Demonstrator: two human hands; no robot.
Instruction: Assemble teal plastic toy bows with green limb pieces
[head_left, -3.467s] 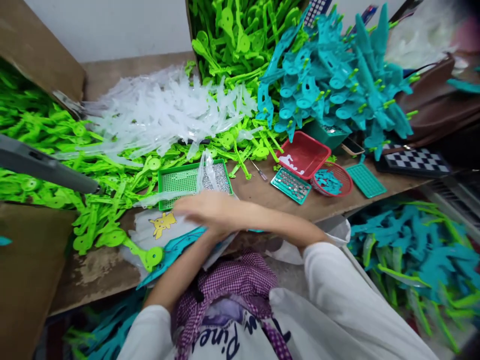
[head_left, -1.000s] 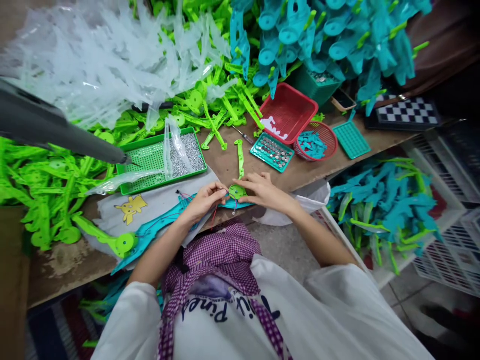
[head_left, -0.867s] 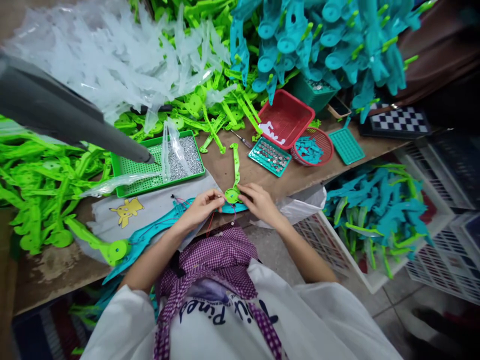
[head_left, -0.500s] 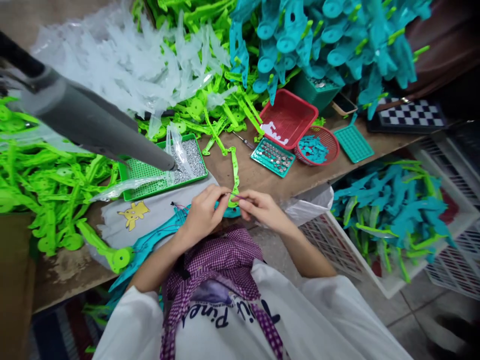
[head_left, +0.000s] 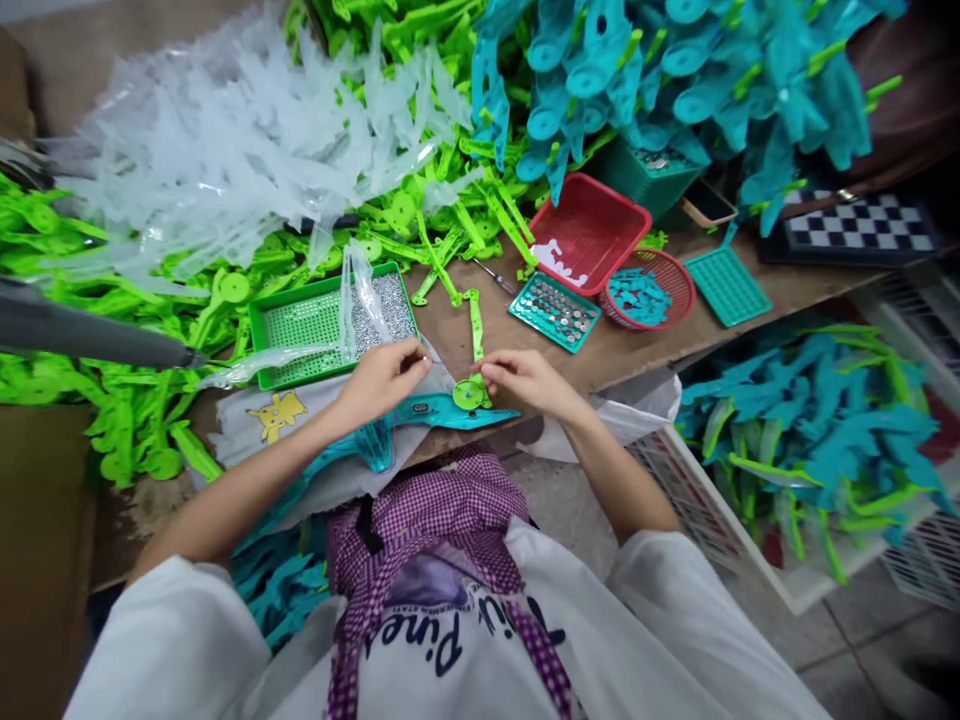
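Observation:
My right hand (head_left: pixel 525 380) is closed in a pinch on the round end of a green plastic arm (head_left: pixel 472 340) that lies at the table's front edge. Under that end sits a long teal plastic part (head_left: pixel 450 412), on a white cloth with a yellow cartoon figure (head_left: pixel 276 415). My left hand (head_left: pixel 382 378) is curled, fingertips together, just below the corner of a green tray (head_left: pixel 300 325) that holds tiny silver screws. What its fingertips pinch is too small to make out.
Piles of green (head_left: pixel 112 400), clear (head_left: pixel 247 170) and teal (head_left: pixel 675 90) plastic parts crowd the table. A red basket (head_left: pixel 592 230), a round red basket (head_left: pixel 649 295), a teal tray of button cells (head_left: pixel 555 312) and a checkerboard (head_left: pixel 855 225) stand right. A grey tool (head_left: pixel 90 335) juts in left.
My left hand has left the green arm's round end and moved left toward the screw tray. My right hand stays on the arm. The grey tool has swung back to the left.

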